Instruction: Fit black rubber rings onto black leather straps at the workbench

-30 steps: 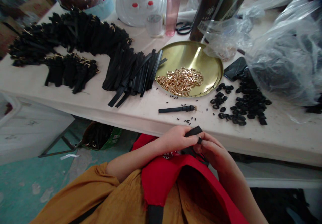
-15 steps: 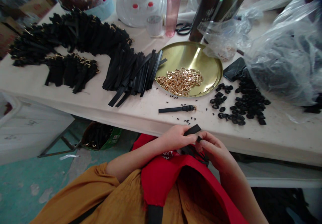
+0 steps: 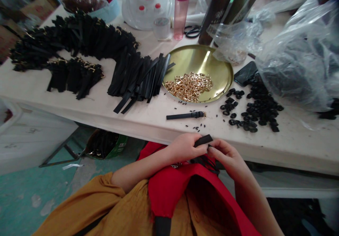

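Observation:
My left hand (image 3: 185, 147) is closed round a flat black strap (image 3: 203, 140), one end of which sticks out above the fingers. Its fingertips meet those of my right hand (image 3: 225, 154), which pinches a small black piece (image 3: 209, 146). Fingers mostly cover that piece, and I cannot tell whether it joins the strap. Both hands are over my lap, just off the table's front edge. On the table beyond them lies a black strap with a gold buckle (image 3: 185, 115), small black bits scattered about it.
A gold tray (image 3: 221, 64) holds a heap of gold buckles (image 3: 189, 86). Black strips (image 3: 137, 77) lie left of it, with piles of buckled straps (image 3: 84, 34) farther left. Black loops (image 3: 261, 110), a phone (image 3: 246, 74) and plastic bags (image 3: 304, 63) are at right. Bottles (image 3: 182, 13) stand behind.
My fingertips have drawn slightly closer together, and the small black piece between them shows less now. The things on the table have not moved.

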A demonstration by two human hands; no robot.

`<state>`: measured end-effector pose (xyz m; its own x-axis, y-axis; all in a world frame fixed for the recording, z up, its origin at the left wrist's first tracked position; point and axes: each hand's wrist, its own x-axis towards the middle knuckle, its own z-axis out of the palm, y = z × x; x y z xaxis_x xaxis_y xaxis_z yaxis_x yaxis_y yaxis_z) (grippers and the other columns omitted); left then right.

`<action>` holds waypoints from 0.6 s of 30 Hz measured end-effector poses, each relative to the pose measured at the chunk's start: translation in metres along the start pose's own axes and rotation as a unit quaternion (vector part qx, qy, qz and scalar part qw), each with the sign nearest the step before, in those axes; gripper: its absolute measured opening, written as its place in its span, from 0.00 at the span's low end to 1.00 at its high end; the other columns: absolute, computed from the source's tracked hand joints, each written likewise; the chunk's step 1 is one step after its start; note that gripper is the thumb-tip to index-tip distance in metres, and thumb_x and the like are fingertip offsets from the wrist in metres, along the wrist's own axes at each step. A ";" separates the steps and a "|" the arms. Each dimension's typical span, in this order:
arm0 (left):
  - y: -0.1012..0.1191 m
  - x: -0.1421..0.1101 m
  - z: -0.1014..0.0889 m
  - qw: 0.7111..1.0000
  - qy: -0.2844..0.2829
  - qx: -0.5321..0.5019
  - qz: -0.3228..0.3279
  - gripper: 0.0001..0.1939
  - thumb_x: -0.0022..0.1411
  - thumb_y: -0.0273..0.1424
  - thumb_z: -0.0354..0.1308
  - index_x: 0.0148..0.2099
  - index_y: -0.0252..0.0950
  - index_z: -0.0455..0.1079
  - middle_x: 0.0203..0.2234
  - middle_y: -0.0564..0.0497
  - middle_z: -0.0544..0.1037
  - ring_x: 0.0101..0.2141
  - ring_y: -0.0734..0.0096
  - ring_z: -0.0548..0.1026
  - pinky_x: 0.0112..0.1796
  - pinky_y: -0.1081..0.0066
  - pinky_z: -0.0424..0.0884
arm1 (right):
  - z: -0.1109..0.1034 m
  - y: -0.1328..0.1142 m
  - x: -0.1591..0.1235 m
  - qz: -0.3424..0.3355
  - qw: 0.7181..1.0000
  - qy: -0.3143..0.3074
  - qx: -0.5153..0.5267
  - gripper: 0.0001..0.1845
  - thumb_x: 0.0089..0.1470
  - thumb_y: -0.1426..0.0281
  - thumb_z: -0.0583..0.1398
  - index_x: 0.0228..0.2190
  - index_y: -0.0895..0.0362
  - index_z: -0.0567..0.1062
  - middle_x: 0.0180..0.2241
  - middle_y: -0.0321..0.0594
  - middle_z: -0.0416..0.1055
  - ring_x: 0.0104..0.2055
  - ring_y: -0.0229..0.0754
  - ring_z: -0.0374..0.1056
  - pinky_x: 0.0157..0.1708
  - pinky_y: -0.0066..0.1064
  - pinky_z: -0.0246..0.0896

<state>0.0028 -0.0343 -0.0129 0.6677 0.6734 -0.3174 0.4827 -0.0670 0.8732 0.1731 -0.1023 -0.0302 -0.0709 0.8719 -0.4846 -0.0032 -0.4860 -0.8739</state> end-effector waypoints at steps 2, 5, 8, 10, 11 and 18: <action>0.000 -0.001 0.000 1.000 0.001 0.011 0.004 0.11 0.54 0.37 0.48 0.29 0.34 0.63 0.22 0.55 0.68 0.24 0.76 0.63 0.24 0.76 0.53 | 0.001 0.001 0.000 -0.009 1.000 0.007 -0.012 0.15 0.46 0.59 0.62 0.26 0.58 0.68 0.21 0.32 0.64 0.23 0.32 0.58 0.23 0.23 0.55; 0.000 -0.002 -0.001 0.999 0.012 0.031 0.009 0.10 0.54 0.36 0.48 0.29 0.34 0.64 0.23 0.54 0.69 0.25 0.75 0.64 0.25 0.76 0.53 | 0.002 0.004 0.002 -0.041 0.997 0.025 -0.067 0.14 0.48 0.59 0.60 0.29 0.57 0.69 0.24 0.35 0.67 0.26 0.35 0.62 0.26 0.26 0.58; 0.001 -0.005 -0.001 0.999 0.026 0.045 0.017 0.10 0.55 0.36 0.47 0.30 0.34 0.65 0.23 0.53 0.70 0.25 0.74 0.65 0.25 0.75 0.54 | 0.002 0.002 0.002 -0.116 0.980 0.047 -0.153 0.12 0.50 0.61 0.59 0.33 0.56 0.71 0.32 0.40 0.71 0.34 0.41 0.66 0.35 0.32 0.61; 0.002 -0.008 -0.001 0.998 0.032 0.053 0.026 0.10 0.55 0.35 0.47 0.31 0.34 0.65 0.24 0.53 0.71 0.26 0.74 0.66 0.26 0.75 0.56 | 0.002 -0.002 -0.001 -0.176 0.961 0.057 -0.208 0.10 0.51 0.63 0.58 0.33 0.55 0.72 0.34 0.41 0.71 0.37 0.43 0.66 0.38 0.34 0.61; 0.002 -0.009 0.000 0.997 0.035 0.058 0.030 0.11 0.55 0.35 0.47 0.31 0.34 0.65 0.25 0.52 0.72 0.26 0.73 0.66 0.27 0.75 0.56 | 0.003 -0.004 -0.003 -0.202 0.950 0.061 -0.231 0.08 0.52 0.64 0.57 0.32 0.55 0.72 0.34 0.41 0.71 0.37 0.43 0.66 0.37 0.33 0.61; 0.014 -0.025 -0.003 0.977 0.060 0.190 0.074 0.12 0.57 0.36 0.47 0.35 0.35 0.68 0.29 0.49 0.76 0.29 0.69 0.71 0.27 0.73 0.57 | 0.008 -0.011 -0.019 -0.275 0.873 0.094 -0.391 0.06 0.56 0.66 0.54 0.32 0.55 0.70 0.34 0.40 0.71 0.37 0.43 0.66 0.38 0.33 0.60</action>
<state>-0.0082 -0.0499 0.0085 0.6852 0.7162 -0.1326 0.5769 -0.4226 0.6990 0.1661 -0.1142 -0.0109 -0.1074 0.9908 0.0824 0.7023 0.1342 -0.6991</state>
